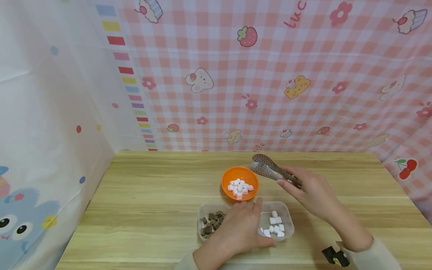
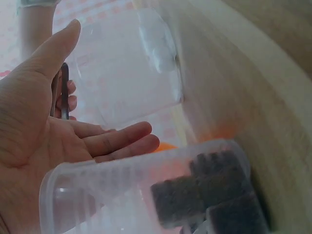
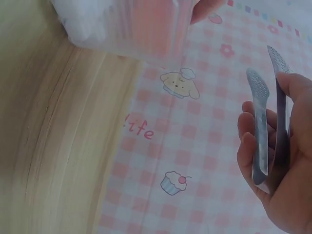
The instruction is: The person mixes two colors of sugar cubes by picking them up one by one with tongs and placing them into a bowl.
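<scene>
In the head view my left hand reaches palm down over two clear plastic tubs. Its fingers lie fairly straight along the far rim and its thumb stretches along the near side of the right tub, which holds white cubes. The left tub, with brown cubes, is partly hidden under the hand. My right hand holds metal tongs with perforated tips; their arms stand apart with nothing between them. The tips are beside and above an orange bowl holding pale pink and white pieces.
A wood-grain table lies beneath everything. Behind it hangs a pink checked cloth with cartoon prints, and a white printed cloth closes the left side. A black device sits by the right sleeve.
</scene>
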Demonstrator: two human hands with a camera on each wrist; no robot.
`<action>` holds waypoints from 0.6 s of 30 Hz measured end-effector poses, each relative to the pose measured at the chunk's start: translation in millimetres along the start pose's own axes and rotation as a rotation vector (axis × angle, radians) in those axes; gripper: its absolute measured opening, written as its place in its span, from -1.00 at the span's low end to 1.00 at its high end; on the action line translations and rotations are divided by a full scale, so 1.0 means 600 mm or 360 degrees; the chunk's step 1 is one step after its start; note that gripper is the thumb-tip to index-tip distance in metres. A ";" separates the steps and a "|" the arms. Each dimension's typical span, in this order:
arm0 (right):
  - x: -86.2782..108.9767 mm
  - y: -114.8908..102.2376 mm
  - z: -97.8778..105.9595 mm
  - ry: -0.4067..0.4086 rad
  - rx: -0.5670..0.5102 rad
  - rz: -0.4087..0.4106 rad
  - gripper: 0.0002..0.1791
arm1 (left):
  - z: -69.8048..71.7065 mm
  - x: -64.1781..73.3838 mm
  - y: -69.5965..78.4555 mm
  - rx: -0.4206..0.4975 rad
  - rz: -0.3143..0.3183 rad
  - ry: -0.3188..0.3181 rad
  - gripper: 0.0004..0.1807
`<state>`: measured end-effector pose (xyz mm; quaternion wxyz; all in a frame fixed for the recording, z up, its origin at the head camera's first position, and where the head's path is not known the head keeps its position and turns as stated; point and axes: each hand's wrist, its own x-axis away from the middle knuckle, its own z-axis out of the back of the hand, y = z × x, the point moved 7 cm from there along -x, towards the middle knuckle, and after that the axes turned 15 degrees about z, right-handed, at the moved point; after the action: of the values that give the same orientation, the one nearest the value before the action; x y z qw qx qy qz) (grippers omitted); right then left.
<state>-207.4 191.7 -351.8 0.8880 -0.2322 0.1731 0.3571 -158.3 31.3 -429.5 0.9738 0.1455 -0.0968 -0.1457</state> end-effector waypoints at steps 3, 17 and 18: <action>0.006 -0.001 0.006 0.0002 -0.0068 -0.0064 -0.63 | 0.007 0.002 0.000 0.0001 -0.0007 0.0019 0.21; 0.010 -0.038 0.016 0.0056 -0.0074 0.0024 -0.64 | 0.069 0.046 -0.042 0.0011 -0.0167 0.0273 0.06; 0.009 -0.042 0.015 0.0062 -0.0074 0.0040 -0.64 | 0.073 0.050 -0.050 0.0007 -0.0168 0.0278 0.07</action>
<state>-184.3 183.3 -339.2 0.8744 -0.2574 0.1850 0.3675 -147.8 -16.6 -393.1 0.9691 0.1648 -0.0041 -0.1833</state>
